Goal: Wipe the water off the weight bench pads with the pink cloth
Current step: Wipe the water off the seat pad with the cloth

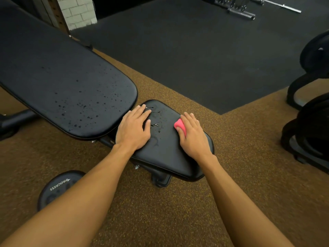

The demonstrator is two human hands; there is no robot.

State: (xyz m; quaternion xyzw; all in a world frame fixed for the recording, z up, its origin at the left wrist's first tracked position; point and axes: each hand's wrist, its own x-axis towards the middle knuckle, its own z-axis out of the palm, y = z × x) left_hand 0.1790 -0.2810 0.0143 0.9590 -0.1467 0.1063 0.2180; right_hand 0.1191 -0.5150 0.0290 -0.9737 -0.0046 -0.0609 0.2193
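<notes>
A black weight bench fills the left and centre of the head view. Its long back pad (67,75) is dotted with water drops near its lower end. The smaller seat pad (165,148) has water streaks and drops (155,124) in its middle. My left hand (134,129) rests flat on the seat pad's left side, fingers straight. My right hand (191,135) presses the pink cloth (179,124) onto the seat pad's right side; only a bunched corner of the cloth shows by the thumb, the remainder hidden under my palm.
A black weight plate (58,186) marked PROGRESS lies on the brown speckled floor under my left forearm. Dark rounded gym equipment (309,122) stands at the right edge. Black rubber matting (187,47) lies beyond the bench, with a barbell (281,5) at the top right.
</notes>
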